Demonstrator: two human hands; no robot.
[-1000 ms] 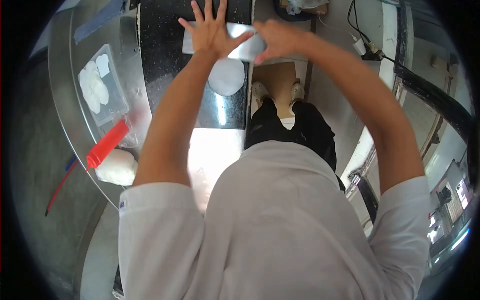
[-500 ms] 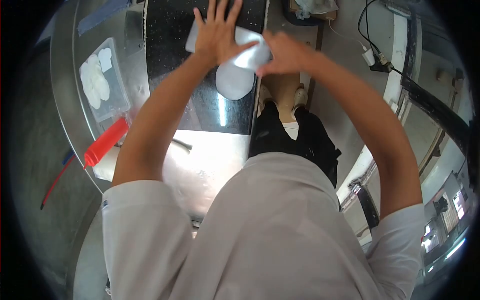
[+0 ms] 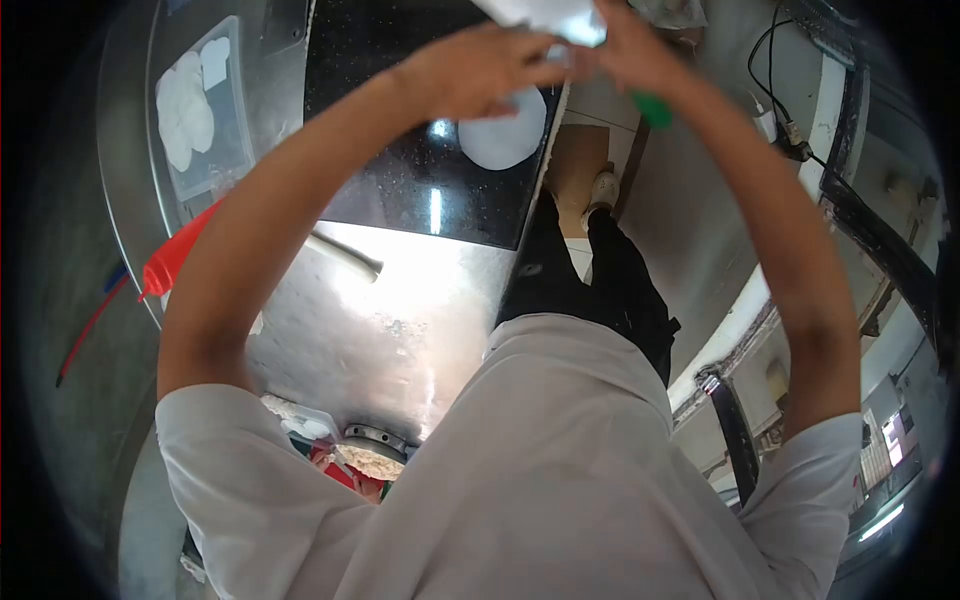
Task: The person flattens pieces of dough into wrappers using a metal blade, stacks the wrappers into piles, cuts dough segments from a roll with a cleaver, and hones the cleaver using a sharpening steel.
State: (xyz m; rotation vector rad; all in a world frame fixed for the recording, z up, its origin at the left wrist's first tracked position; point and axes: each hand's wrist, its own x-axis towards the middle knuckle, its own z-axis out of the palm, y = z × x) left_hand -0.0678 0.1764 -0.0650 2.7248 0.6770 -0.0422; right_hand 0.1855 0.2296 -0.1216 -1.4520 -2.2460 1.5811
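Note:
My right hand point(image 3: 635, 50) is closed around a broad shiny-bladed cleaver point(image 3: 540, 12), lifted near the top edge of the view. The green end of its handle pokes out below the hand. Curled fingers of my left hand point(image 3: 480, 75) meet the blade's lower edge, close to my right fingers. Whatever they pinch is hidden. Below the left fingers, a thin white dough disc point(image 3: 503, 135) lies on the black board point(image 3: 390, 190), near its right edge.
At left are a clear plastic box point(image 3: 238, 110) with white dough pieces and a red squeeze bottle point(image 3: 180, 255). A pale rod point(image 3: 345, 258) rests on the steel counter point(image 3: 400, 320). Nearer my body stands a metal bowl point(image 3: 375, 455) of pale filling. Cables point(image 3: 795, 135) hang at right.
My left hand has left its spread, pressing position on the blade and curled in beside the right. The cleaver has moved up and right, baring more of the dough disc. The view has shifted.

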